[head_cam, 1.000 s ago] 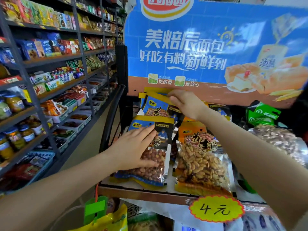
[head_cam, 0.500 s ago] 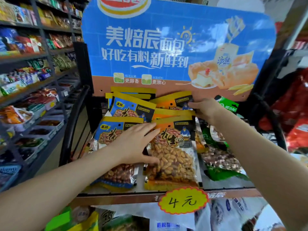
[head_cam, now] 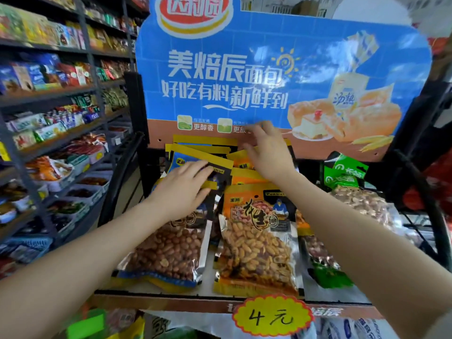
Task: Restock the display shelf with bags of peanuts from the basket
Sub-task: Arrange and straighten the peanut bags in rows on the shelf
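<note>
On the display shelf [head_cam: 171,305], glossy flat pouches lie overlapped: the left hand [head_cam: 182,192] presses straight fingers onto a blue-and-yellow peanut bag [head_cam: 166,255], the right hand [head_cam: 267,155], fingers relaxed, touches orange bags [head_cam: 254,243] showing pale kernels through clear film.

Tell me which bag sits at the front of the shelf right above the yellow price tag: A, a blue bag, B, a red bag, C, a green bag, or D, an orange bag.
D: the orange bag lies at the shelf's front edge directly over the price tag, with the blue bag to its left and the green bag to its right.
</note>
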Demonstrator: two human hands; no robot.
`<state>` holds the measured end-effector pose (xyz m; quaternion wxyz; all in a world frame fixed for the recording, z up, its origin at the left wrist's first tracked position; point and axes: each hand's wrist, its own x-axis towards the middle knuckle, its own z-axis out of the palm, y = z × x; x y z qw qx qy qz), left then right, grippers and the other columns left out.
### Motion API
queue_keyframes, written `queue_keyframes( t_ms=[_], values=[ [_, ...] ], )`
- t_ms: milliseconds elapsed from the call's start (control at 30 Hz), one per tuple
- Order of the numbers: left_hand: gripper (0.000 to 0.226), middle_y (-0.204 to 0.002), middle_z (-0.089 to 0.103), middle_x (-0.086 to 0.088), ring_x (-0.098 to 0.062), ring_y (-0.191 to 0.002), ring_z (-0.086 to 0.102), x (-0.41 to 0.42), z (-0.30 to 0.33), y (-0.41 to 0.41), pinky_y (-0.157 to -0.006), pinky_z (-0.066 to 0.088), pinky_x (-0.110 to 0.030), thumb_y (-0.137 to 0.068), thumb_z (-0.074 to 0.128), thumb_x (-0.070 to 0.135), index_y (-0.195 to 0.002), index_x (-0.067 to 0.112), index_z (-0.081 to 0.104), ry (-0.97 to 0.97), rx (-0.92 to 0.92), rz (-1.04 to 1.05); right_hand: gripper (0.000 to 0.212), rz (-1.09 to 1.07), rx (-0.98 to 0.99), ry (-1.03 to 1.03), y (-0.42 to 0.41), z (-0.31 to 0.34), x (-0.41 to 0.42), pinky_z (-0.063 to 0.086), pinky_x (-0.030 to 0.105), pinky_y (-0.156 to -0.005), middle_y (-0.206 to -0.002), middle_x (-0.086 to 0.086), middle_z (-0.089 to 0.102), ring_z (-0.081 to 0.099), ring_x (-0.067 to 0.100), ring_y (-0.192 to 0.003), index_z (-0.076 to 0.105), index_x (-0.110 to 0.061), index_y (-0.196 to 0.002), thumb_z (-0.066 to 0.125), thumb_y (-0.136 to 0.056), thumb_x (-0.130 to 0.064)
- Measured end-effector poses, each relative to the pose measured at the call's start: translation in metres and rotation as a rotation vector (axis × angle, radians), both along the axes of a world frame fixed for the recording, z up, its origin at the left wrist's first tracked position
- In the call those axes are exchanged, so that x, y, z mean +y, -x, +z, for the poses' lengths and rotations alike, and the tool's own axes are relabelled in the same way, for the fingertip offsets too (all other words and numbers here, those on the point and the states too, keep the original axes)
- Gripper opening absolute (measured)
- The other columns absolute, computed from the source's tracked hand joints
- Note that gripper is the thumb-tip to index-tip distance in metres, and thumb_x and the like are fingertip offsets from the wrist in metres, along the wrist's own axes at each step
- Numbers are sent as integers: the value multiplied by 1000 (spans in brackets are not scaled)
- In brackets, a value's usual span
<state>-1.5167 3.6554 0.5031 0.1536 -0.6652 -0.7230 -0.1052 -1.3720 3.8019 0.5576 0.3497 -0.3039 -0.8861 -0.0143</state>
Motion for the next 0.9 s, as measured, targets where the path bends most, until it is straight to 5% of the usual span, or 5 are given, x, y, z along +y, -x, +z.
queue_keyframes(
  t_ms=[100, 267, 400, 533, 900],
  values=[
    [52, -152, 26, -5, -23, -138, 27, -5, 6, 15, -111, 28, -38, -95, 43, 30, -143, 14, 30, -47, 16, 66, 41, 140, -290, 248, 29, -10, -10, 50, 44, -89, -119, 20, 61, 58, 37, -107, 45, -5, -129, 49, -93, -25],
    [61, -143, 41, -12, -31, -130, 43, -24, 2, 35, -101, 42, -42, -85, 63, 22, -138, 7, 38, -115, 153, 130, 31, 443, -313, 252, 58, -15, -24, 40, 31, -93, -128, 12, 60, 54, 27, -117, 55, -8, -123, 47, -93, -4],
    [43, -99, 68, -15, -33, -93, 66, -31, 11, 54, -75, 55, -43, -67, 80, 17, -105, 3, 63, -160, 309, 163, 24, 674, -455, 186, 71, -3, -28, 39, 19, -87, -120, 10, 66, 59, 16, -103, 65, -5, -113, 51, -93, -7],
    [46, -54, 56, -2, -23, -43, 57, -39, 8, 65, -31, 35, -23, -43, 88, 1, -76, 13, 57, -34, 366, 129, 27, 597, -330, 106, 74, 15, -9, 45, 37, -85, -105, 19, 68, 60, 31, -97, 66, 1, -102, 47, -96, -19],
    [40, -62, 62, -7, -25, -48, 59, -52, -4, 53, -35, 43, -26, -46, 78, -5, -81, 9, 66, 1, 443, -17, 44, 232, -574, -269, 105, 1, -29, 39, 37, -68, -119, 16, 54, 48, 34, -113, 43, -9, -128, 42, -87, 9]
  ],
)
